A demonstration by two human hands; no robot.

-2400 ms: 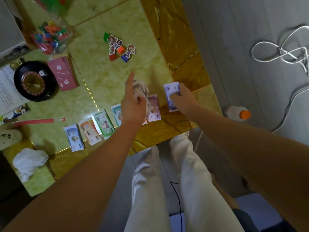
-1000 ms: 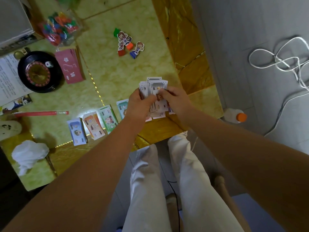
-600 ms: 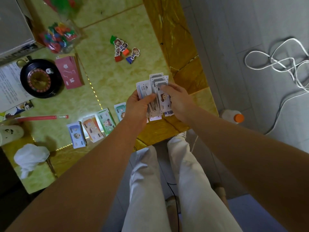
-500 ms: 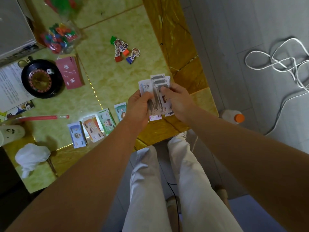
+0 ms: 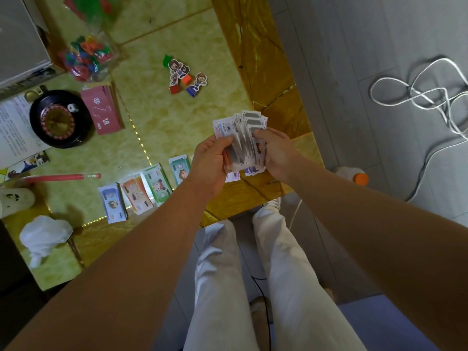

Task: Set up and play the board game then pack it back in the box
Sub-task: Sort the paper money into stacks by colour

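A fanned stack of play-money notes (image 5: 243, 131) is held above the table's near edge. My left hand (image 5: 211, 163) grips its left side with the thumb on top, and my right hand (image 5: 274, 150) pinches the right side. Sorted piles lie in a row on the table: blue (image 5: 112, 203), orange (image 5: 136, 195), green (image 5: 157, 184) and teal (image 5: 180, 168); more notes (image 5: 234, 176) peek out under my hands. Cardboard character pawns (image 5: 186, 77) lie further back. A black roulette spinner (image 5: 58, 119) and a red card deck (image 5: 104, 110) sit at the left.
A bag of coloured plastic pieces (image 5: 86, 57) and a grey box (image 5: 20, 41) are at the back left, with a rule sheet (image 5: 12, 130), a red stick (image 5: 57, 178) and crumpled tissue (image 5: 44, 236) nearby. On the floor are a bottle (image 5: 353, 176) and white cable (image 5: 428, 97).
My right hand left the purple pile on the table and joined my left hand on the stack. The notes have since been fanned wider between both hands.
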